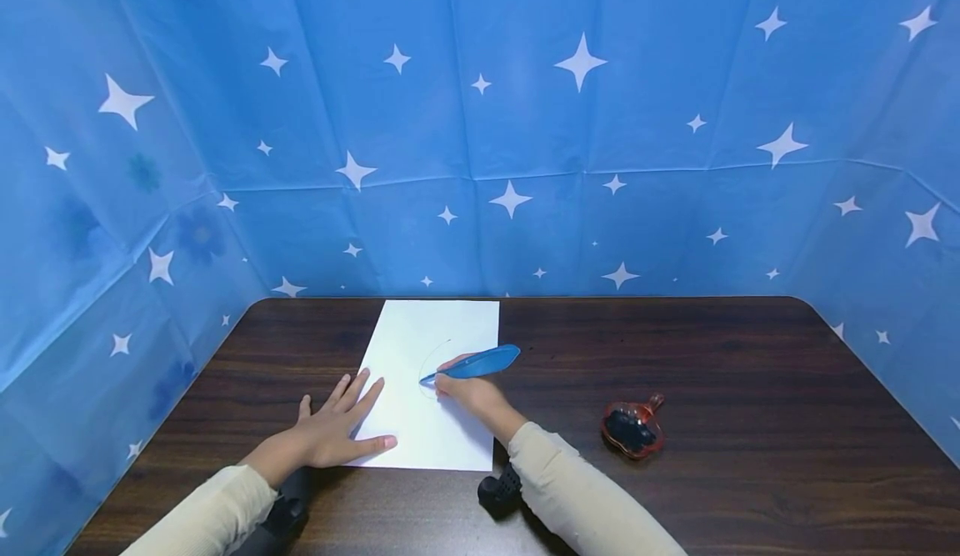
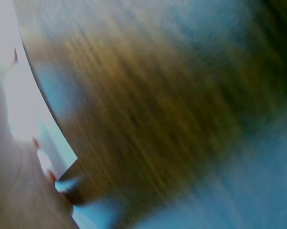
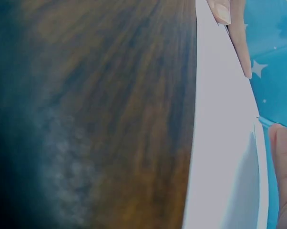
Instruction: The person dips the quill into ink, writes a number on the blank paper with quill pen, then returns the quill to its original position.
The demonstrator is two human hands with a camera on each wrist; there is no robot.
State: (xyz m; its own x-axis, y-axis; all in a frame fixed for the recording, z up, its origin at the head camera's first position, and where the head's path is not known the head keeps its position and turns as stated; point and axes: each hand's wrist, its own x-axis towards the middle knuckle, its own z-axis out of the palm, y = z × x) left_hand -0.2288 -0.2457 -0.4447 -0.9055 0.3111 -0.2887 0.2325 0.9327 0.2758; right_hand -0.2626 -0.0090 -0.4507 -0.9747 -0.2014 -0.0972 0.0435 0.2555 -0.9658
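A white sheet of paper [image 1: 420, 431] lies on the dark wooden table, with a thin curved line drawn near its middle. My right hand [image 1: 467, 388] pinches a blue feather pen [image 1: 483, 362], its tip at the lower left part of that curve and its feather slanting up to the right. Over the paper's left edge, my left hand [image 1: 333, 431] lies with fingers spread and thumb on the sheet. In the right wrist view the pen tip [image 3: 261, 119] meets the paper [image 3: 220, 143] beside my thumb. The left wrist view catches only part of my left hand [image 2: 19, 181] along the sheet.
Right of my right forearm stands a small red-rimmed, leaf-shaped dish [image 1: 633, 428] with something dark inside. A black wrist device [image 1: 501, 489] shows under the right sleeve. Behind the table [image 1: 735, 356] hangs a blue curtain [image 1: 525, 122] with white stars.
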